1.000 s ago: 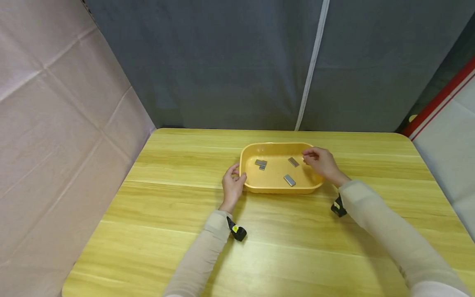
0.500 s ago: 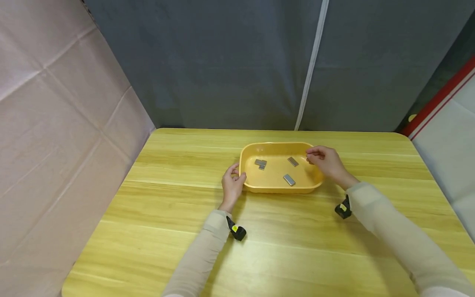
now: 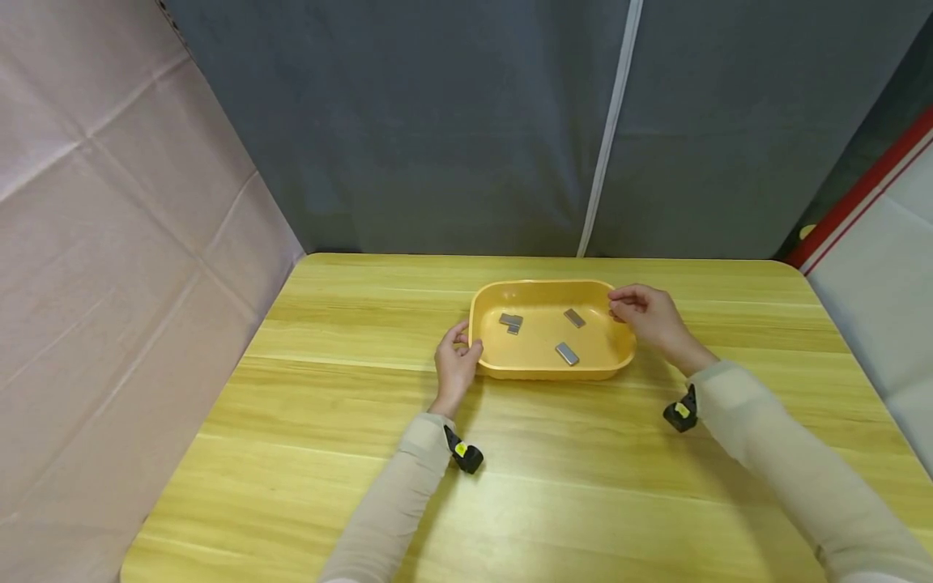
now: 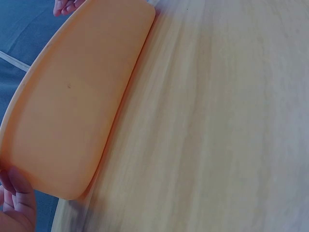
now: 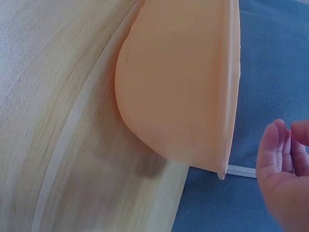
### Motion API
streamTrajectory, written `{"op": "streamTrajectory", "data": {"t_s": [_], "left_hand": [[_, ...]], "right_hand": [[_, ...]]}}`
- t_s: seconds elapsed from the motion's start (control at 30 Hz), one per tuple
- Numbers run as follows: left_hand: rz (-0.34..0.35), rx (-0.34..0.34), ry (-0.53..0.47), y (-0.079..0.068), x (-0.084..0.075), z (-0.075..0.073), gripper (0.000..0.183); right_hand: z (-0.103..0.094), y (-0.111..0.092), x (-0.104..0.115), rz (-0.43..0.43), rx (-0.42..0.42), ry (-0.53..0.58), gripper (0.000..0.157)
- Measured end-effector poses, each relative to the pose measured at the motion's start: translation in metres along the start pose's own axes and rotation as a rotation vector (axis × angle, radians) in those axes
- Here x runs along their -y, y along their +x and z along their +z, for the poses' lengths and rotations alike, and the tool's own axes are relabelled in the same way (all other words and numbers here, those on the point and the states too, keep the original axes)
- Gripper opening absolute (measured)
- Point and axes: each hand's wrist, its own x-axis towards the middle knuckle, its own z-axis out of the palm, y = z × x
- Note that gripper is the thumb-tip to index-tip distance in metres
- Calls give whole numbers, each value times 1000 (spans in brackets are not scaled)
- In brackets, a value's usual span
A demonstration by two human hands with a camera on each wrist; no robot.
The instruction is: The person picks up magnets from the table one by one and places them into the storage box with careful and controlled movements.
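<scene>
A yellow plastic tray (image 3: 539,375) stands on the table with several small silver-grey rectangular pieces lying inside. Two lie apart, a near piece (image 3: 567,354) and a far piece (image 3: 574,317); a small cluster (image 3: 512,322) lies toward the left end. My left hand (image 3: 457,368) grips the tray's left end, thumb at the near corner; the left wrist view shows its fingers (image 4: 20,182) at the rim. My right hand (image 3: 649,320) hovers by the tray's right rim with fingers loosely bent. In the right wrist view that hand (image 5: 285,169) is apart from the tray and no held thing shows.
The wood-patterned table (image 3: 539,486) spreads around the tray, its far edge close behind. A dark grey curtain (image 3: 437,138) hangs beyond it. Pale cloth (image 3: 124,267) covers the left side, and a white panel with a red edge (image 3: 867,194) stands at the right.
My right hand has drawn back to the right and slightly away, from over the tray's inside to its right rim. The left hand, the tray and the silver-grey pieces stay in place.
</scene>
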Motion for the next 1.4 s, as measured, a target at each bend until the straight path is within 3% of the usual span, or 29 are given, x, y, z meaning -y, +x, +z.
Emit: {"op": "streamTrajectory", "data": {"t_s": [0.97,1.4], "left_hand": [[1,6,-12,-2,0,-1,39],[6,9,-34,-4,-3,3,40]], "right_hand": [[5,-4,-3,60,9,79,34],[2,-6,1,62,-13,47,35]]}}
